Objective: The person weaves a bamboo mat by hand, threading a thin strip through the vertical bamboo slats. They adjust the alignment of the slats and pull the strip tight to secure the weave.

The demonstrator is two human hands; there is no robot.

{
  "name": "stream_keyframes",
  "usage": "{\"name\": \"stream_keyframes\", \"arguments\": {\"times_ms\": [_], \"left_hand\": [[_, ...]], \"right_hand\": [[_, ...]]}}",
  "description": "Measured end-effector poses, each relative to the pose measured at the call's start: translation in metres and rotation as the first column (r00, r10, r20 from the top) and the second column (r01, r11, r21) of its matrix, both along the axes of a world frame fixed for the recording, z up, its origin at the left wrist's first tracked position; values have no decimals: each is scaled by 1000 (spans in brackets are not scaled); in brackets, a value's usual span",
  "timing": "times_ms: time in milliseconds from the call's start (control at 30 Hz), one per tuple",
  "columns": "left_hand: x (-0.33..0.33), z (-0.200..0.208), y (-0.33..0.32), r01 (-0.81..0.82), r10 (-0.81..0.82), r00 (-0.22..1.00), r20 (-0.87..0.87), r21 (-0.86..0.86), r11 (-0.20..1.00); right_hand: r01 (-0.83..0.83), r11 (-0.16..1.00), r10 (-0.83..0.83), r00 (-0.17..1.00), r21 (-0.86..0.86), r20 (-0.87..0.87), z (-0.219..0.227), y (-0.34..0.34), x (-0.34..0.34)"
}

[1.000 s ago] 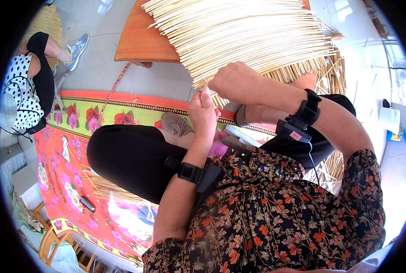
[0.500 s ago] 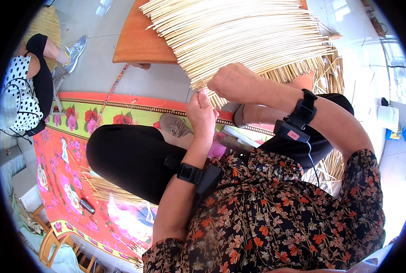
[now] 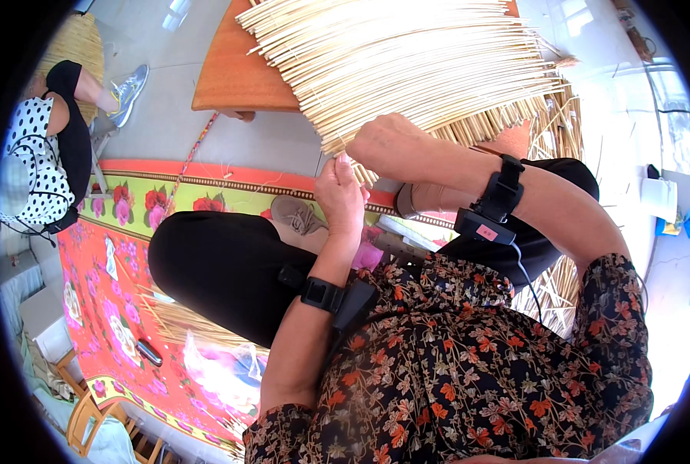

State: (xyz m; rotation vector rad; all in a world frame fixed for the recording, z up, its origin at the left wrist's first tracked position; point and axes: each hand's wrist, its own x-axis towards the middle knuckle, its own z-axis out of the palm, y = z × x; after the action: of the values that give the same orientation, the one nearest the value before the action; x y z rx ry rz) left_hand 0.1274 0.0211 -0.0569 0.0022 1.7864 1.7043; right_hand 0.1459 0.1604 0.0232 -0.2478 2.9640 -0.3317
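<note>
A mat of pale straw stalks [image 3: 407, 69], bound in rows with thin thread, lies over an orange wooden table and reaches toward my lap. At its near left corner my left hand [image 3: 341, 197] is closed, thumb uppermost, gripping the edge stalks. Right beside it, my right hand [image 3: 390, 147] is a closed fist lying over the same edge. Its fingertips are turned away, so whatever they pinch is hidden. Both hands nearly touch above my knees.
The orange table [image 3: 244, 73] stands ahead. Loose stalks [image 3: 557, 127] lie under the mat's right side, and more [image 3: 182, 321] rest on the red floral cloth [image 3: 90, 255]. Another person's shoe [image 3: 131, 94] is at far left. A dark oblong object [image 3: 149, 352] lies on the cloth.
My right hand and forearm have shifted slightly left and toward me. The mat's left edge has slid a little left. My left hand keeps its grip almost in place.
</note>
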Motion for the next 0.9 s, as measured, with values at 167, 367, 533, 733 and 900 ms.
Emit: {"name": "stream_keyframes", "arguments": {"times_ms": [167, 367, 533, 733, 900], "left_hand": [[0, -1, -1, -7, 7, 1000, -2, 17, 1000], [3, 3, 1, -35, 35, 999, -13, -3, 999], [0, -13, -4, -8, 8, 995, -104, -7, 1000], [3, -17, 0, -16, 11, 989, -150, -32, 999], [1, -21, -2, -12, 12, 995, -102, 0, 1000]], "right_hand": [[-15, 1000, 15, 999, 15, 45, 3, -2, -2], [28, 999, -25, 994, -30, 104, -14, -11, 0], [143, 982, -161, 974, 119, 158, -11, -35, 8], [228, 972, -232, 970, 64, 78, -8, -34, 18], [164, 986, -166, 984, 33, 69, -26, -31, 16]]}}
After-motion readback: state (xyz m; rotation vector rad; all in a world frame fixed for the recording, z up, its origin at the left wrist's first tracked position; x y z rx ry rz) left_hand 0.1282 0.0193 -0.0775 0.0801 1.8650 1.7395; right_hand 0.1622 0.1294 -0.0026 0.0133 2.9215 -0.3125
